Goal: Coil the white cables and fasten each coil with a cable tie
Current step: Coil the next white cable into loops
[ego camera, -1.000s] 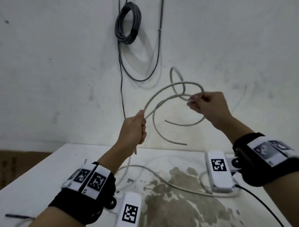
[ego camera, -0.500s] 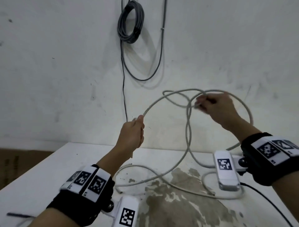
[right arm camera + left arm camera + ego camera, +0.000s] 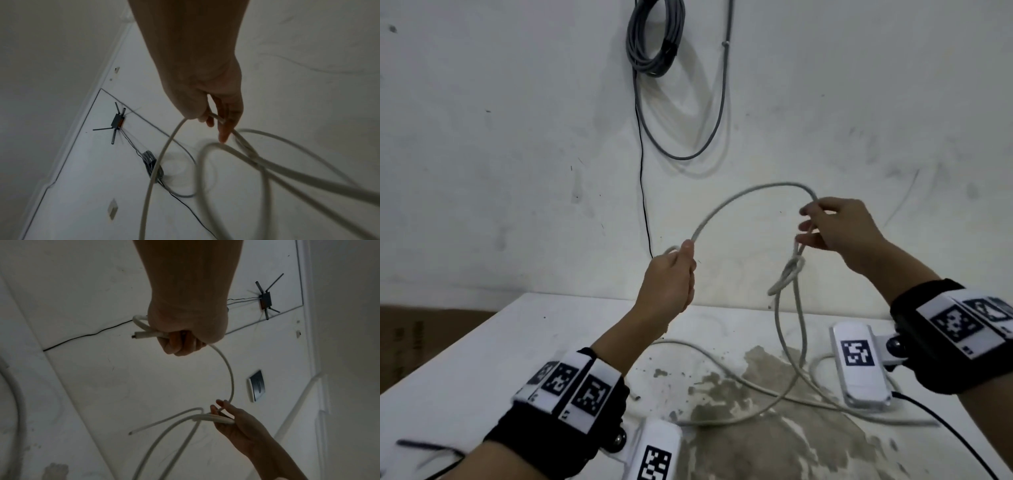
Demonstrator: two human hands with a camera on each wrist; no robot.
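Arching white cable (image 3: 739,197) gripped between both hands.

Above the table (image 3: 465,356), the left hand (image 3: 667,284) and right hand (image 3: 839,226) grip an arching white cable (image 3: 743,195).

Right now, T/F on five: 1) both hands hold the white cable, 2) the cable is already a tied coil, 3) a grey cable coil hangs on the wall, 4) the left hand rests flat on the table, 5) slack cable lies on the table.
1. Both hands hold the white cable. True: the left hand has it in a closed grip, the right hand pinches it.
2. The cable is already a tied coil. False: it is loose, with one arc spanning between the hands and no tie on it.
3. A grey cable coil hangs on the wall. True.
4. The left hand rests flat on the table. False: it is raised above it.
5. Slack cable lies on the table. True.
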